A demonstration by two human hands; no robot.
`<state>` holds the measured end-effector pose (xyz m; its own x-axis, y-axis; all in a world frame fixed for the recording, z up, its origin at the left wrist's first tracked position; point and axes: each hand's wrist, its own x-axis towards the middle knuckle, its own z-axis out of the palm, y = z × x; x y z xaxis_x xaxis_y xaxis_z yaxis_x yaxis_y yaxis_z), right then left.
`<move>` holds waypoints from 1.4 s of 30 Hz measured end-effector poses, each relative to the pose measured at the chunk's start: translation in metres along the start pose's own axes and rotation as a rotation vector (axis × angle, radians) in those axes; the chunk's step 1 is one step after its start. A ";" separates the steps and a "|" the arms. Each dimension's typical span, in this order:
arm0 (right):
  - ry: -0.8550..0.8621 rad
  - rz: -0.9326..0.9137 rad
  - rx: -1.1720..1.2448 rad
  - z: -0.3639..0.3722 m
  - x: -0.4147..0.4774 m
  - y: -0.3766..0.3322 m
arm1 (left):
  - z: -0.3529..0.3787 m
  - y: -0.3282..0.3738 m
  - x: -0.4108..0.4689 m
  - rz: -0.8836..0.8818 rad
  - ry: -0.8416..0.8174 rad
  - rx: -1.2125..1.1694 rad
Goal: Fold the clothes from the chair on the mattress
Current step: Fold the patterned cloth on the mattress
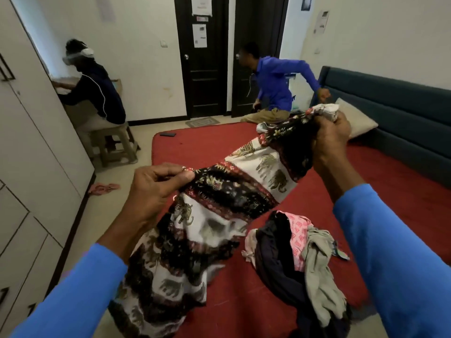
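A patterned garment in black, white and red with elephant prints hangs stretched between my two hands above the red mattress. My left hand pinches one edge of it near the middle of the view. Higher up on the right, my right hand grips a bunched end of the same garment. Its loose lower part drapes down over the mattress's near left edge. A pile of unfolded clothes, dark, pink and grey, lies on the mattress below my right arm.
White wardrobe doors line the left wall. One person sits on a stool at far left; another in blue crouches by the dark doors. A pillow and dark headboard sit right. A phone lies on the mattress; pink sandals on the floor.
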<state>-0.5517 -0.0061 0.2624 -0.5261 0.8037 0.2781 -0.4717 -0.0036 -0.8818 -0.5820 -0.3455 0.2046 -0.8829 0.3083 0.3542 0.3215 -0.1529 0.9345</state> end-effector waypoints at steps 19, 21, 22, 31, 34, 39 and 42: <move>0.155 -0.287 -0.476 -0.084 -0.054 -0.057 | 0.065 0.030 -0.127 -0.064 -0.107 0.133; 0.181 -0.361 -0.454 -0.077 -0.060 -0.055 | 0.065 0.017 -0.135 -0.180 -0.086 0.065; 0.172 -0.390 -0.459 -0.072 -0.062 -0.051 | 0.065 0.009 -0.136 -0.259 -0.058 0.012; -0.153 -0.375 -0.690 -0.021 -0.063 0.052 | 0.039 -0.100 -0.119 -0.732 0.233 -0.219; -0.309 -0.396 -0.777 0.006 -0.048 0.119 | 0.021 -0.150 -0.094 -0.804 0.321 -0.236; -0.527 -0.336 -0.930 0.056 -0.008 0.256 | -0.017 -0.256 -0.039 -0.890 0.438 -0.285; -0.674 -0.258 -1.012 0.087 0.015 0.348 | -0.037 -0.325 -0.010 -0.941 0.512 -0.254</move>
<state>-0.7851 -0.0471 -0.0076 -0.8988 0.2459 0.3628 -0.0152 0.8097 -0.5866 -0.6902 -0.3342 -0.1039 -0.7945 -0.0144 -0.6071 -0.5819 -0.2680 0.7678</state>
